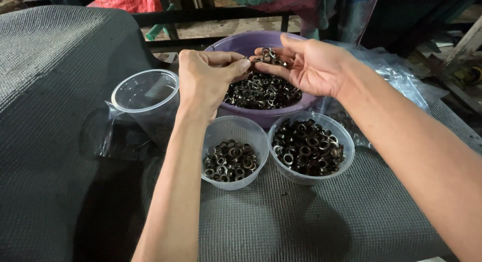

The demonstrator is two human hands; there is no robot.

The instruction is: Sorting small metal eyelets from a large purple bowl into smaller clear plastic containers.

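Purple bowl [261,41] rim partly hidden by hands; piece in left fingertips [244,64] too small to ID.

Bowl [236,45]: purple. Metal rings [261,91]: dark, with silver glints. Near cups [236,126]: clear plastic. Mat [311,222]: grey, fine ribbed weave. Far cloth [125,0]: red.

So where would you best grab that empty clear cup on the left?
Probably by the rim of the cup, from above and its left: it leans tilted with the mouth open and nothing inside, while the left hand crowds its right side.
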